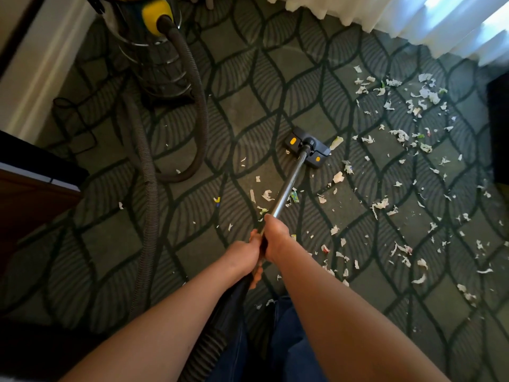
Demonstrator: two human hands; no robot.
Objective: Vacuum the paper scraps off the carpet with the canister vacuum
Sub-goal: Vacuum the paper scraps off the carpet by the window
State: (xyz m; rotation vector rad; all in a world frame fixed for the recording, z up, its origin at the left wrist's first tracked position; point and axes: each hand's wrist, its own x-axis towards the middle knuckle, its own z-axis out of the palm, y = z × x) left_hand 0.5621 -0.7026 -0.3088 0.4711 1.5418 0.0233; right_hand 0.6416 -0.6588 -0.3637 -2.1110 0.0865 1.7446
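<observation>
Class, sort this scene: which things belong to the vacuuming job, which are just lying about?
Job: torn white paper scraps; patterned green carpet; black floor nozzle; shiny metal wand, gripped by left hand and right hand; ribbed grey hose; yellow-topped canister vacuum.
Lying about: white pleated curtain; dark wooden furniture.

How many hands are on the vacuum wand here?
2: the left hand grips the wand nearer the body; the right hand grips just ahead of it.

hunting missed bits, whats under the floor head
The floor head hides the carpet beneath it, so scraps there cannot be seen. One scrap lies at its right corner, a smaller one by its left end.
</observation>
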